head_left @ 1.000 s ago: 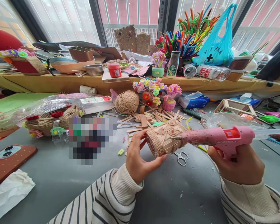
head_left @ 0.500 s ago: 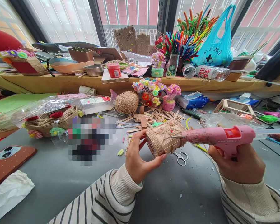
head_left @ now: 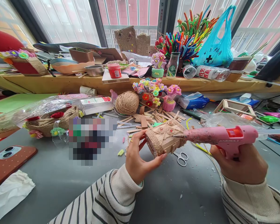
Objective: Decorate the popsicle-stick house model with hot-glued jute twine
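- So, one stick-and-twine cylinder [head_left: 166,140], lying on its side up off the grey table [head_left: 168,189], between the two hands. I'll use it as the landmark for everything.
- Left hand [head_left: 138,161] (just one person here, two hands): fingers and thumb wrapped round the cylinder's left end, where the rope coil [head_left: 153,144] is.
- Right hand [head_left: 244,165]: gripping one pink glue gun [head_left: 220,137] to the cylinder's right, nozzle lined up with its side. Can't tell if the tip actually touches.
- My read: the step in hand is a hot-glue touch-up or stick-down on the decorated side. Next move calls for a steady left hand and a careful trigger finger, with skin well away from the nozzle.
- On the cylinder itself I count at least three little twine rosettes [head_left: 161,130]; the far side is hidden.
- Just right of the cylinder's underside: one pair of scissors [head_left: 182,159], blades mostly out of sight.
- Just beyond the cylinder: a heap of loose wooden sticks [head_left: 174,114], too jumbled to count, and one pink flower pot [head_left: 169,105].
- Beyond and left of it: one twine ball [head_left: 127,102].
- Beyond and right: two blue tissue packs [head_left: 194,100] and one small wooden frame [head_left: 234,108].
- Way off to the left: one flower-trimmed twine basket [head_left: 46,127], one phone [head_left: 12,163], one crumpled tissue [head_left: 11,194].
- Furthest out, on the shelf [head_left: 72,84] past the cylinder: one turquoise bag [head_left: 216,51] and one red tub [head_left: 114,71].
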### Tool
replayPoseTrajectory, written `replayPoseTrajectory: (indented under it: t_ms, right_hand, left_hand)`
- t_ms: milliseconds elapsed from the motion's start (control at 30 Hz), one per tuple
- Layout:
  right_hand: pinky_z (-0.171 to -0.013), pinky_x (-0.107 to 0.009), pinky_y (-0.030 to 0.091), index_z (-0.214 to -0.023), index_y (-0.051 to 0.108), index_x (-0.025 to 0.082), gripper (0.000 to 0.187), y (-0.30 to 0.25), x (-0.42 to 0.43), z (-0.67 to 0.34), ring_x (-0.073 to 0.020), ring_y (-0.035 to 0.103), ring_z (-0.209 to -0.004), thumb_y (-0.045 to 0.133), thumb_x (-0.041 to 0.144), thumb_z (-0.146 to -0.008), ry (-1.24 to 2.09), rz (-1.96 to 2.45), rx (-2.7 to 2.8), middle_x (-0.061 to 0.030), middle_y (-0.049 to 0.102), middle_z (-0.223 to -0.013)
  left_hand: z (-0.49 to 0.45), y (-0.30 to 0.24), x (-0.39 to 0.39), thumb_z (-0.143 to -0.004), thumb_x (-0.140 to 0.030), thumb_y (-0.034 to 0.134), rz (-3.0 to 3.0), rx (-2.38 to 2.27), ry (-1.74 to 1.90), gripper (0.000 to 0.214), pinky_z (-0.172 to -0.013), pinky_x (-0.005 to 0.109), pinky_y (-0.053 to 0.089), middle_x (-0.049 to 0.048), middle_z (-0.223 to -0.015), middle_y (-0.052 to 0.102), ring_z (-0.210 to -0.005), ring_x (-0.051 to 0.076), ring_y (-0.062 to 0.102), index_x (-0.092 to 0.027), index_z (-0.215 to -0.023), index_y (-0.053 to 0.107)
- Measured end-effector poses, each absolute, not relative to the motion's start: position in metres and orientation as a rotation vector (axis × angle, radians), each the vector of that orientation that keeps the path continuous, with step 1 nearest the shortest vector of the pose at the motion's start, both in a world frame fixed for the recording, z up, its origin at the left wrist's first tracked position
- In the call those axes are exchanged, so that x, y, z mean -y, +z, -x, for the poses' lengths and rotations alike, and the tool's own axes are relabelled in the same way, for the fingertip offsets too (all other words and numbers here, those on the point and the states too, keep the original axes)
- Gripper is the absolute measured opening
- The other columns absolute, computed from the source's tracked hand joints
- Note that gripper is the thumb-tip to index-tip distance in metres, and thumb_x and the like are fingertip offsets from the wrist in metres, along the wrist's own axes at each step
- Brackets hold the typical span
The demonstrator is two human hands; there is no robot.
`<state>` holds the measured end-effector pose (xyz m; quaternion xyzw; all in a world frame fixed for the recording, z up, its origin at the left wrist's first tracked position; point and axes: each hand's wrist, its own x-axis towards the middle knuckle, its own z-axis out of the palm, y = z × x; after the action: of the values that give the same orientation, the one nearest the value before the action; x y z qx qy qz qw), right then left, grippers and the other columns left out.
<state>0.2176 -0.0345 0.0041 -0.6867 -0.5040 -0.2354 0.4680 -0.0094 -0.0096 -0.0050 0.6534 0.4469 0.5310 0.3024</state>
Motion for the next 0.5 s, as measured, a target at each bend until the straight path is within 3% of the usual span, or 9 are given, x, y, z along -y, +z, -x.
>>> replayPoseTrajectory:
  t_ms: [200,367,500]
  right_hand:
    - [-0.046,-0.028,0.037,-0.09,0.064,0.019,0.03,0.002,0.033,-0.222,-0.0147,0.046,-0.046,0.055,0.038,-0.069,-0.65,1.653,1.269,0.0006,0.048,-0.052]
    - [-0.038,-0.026,0.028,-0.076,0.06,0.023,0.024,0.001,0.029,-0.23,-0.0116,0.036,-0.037,0.054,0.042,-0.063,-0.66,1.586,1.305,0.0044,0.04,-0.045]
    - [-0.039,-0.026,0.028,-0.074,0.058,0.022,0.024,0.0,0.029,-0.233,-0.011,0.034,-0.038,0.053,0.044,-0.064,-0.66,1.618,1.308,0.0048,0.038,-0.046]
  left_hand:
    - [0.009,-0.006,0.009,-0.059,-0.032,0.075,-1.719,-1.184,1.405,0.063,-0.091,0.042,0.051,0.012,-0.114,0.053,-0.107,0.025,0.055,-0.018,-0.113,0.044]
    - [0.009,-0.008,0.008,-0.059,-0.033,0.075,-1.692,-1.18,1.398,0.064,-0.091,0.042,0.05,0.0128,-0.114,0.052,-0.107,0.024,0.054,-0.016,-0.113,0.044]
    - [0.01,-0.007,0.009,-0.059,-0.032,0.075,-1.688,-1.174,1.4,0.065,-0.092,0.041,0.05,0.0132,-0.113,0.052,-0.107,0.024,0.054,-0.015,-0.113,0.044]
